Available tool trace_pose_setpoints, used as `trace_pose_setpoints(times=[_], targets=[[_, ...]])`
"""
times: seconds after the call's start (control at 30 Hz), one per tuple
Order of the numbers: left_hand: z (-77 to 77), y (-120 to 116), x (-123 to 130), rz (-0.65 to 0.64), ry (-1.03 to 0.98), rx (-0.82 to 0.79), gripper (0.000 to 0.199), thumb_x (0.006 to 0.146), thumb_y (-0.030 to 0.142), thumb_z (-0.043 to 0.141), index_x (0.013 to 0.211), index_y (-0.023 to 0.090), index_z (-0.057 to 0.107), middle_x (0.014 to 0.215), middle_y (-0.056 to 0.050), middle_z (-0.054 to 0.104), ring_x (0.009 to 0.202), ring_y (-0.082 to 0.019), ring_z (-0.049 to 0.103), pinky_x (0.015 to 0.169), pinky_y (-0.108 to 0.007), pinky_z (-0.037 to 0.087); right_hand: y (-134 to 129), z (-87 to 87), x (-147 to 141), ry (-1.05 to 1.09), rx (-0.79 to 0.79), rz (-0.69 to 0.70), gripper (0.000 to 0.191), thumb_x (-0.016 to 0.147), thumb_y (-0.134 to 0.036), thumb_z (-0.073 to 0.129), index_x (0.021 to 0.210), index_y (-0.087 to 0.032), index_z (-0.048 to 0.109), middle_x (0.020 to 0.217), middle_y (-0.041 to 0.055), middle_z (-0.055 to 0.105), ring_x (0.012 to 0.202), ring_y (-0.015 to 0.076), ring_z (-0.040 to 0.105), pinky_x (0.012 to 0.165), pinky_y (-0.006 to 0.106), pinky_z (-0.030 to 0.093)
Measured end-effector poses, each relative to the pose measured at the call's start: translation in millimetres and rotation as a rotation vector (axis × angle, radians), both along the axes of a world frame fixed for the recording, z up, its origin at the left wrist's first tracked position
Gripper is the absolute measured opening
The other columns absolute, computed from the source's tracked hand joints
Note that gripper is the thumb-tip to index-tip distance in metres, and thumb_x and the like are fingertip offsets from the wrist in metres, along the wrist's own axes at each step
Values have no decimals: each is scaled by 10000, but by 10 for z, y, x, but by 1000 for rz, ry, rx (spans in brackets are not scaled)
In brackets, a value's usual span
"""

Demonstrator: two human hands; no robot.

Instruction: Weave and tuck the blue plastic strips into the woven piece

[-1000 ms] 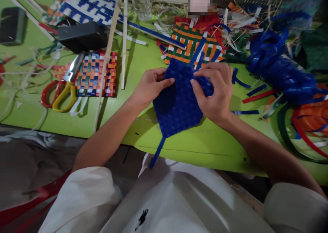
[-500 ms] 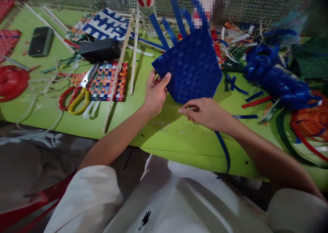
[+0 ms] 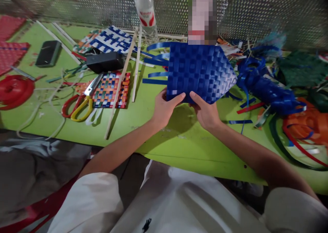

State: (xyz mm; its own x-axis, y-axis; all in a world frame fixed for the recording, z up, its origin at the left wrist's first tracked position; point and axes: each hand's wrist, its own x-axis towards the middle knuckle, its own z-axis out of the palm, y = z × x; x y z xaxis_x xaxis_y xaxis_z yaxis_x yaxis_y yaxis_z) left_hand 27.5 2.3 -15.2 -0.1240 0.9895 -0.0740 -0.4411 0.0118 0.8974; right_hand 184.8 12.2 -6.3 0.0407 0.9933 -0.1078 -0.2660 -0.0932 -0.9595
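Note:
A blue woven mat [image 3: 197, 70] of flat plastic strips is held up over the table, its pointed end to the right and several loose strip ends sticking out on the left. My left hand [image 3: 165, 108] grips its lower left edge, thumb on the front face. Close beside it, my right hand [image 3: 206, 111] pinches the lower edge, thumb also in front. The other fingers of both hands are mostly hidden behind the mat.
On the green table [image 3: 143, 123] lie scissors [image 3: 87, 96], a multicoloured woven piece [image 3: 110, 89], wooden sticks [image 3: 120, 86], a black box [image 3: 105, 62] and a phone [image 3: 48, 53]. A bottle [image 3: 146, 14] stands behind. Blue strip coils [image 3: 271, 89] and orange coils [image 3: 307, 120] lie right.
The blue mat has turned so its loose strips point left instead of up. My right hand, earlier below the mat, now grips its lower edge. The view has tilted up slightly.

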Motion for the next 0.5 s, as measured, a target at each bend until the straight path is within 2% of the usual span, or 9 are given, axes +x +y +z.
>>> trace_pose_setpoints(times=[0.1, 0.23, 0.4, 0.5], targets=[[-58, -26, -36, -69, 59, -101, 533, 761, 571, 1081, 1105, 233, 852, 1041, -67, 871, 908, -273, 845, 746, -390, 720, 39, 20, 23, 17, 18, -39, 498, 679, -509, 1072, 1026, -296, 785, 1114, 38, 815, 1101, 289, 773, 868, 428, 680], [-94, -29, -139, -173, 212, -245, 530, 820, 687, 1013, 1053, 234, 866, 878, -65, 829, 688, -240, 773, 567, -367, 629, 55, -5, 49, -9, 56, -18, 401, 710, -510, 1067, 893, -282, 794, 976, 31, 785, 909, 242, 729, 778, 412, 646], [-56, -16, -230, -129, 417, -191, 503, 847, 717, 976, 1005, 252, 869, 784, -44, 790, 651, -234, 734, 529, -349, 563, 62, 22, 44, 1, 56, 21, 451, 675, -545, 1077, 917, -291, 793, 919, 18, 747, 761, 188, 629, 606, 352, 554], [3, -29, -218, -104, 497, -70, 527, 885, 752, 929, 1062, 259, 870, 774, -34, 772, 751, -255, 772, 614, -355, 624, 53, 78, 30, 48, 16, 43, 498, 620, -561, 1105, 884, -283, 787, 903, 12, 741, 724, 168, 615, 564, 327, 527]])
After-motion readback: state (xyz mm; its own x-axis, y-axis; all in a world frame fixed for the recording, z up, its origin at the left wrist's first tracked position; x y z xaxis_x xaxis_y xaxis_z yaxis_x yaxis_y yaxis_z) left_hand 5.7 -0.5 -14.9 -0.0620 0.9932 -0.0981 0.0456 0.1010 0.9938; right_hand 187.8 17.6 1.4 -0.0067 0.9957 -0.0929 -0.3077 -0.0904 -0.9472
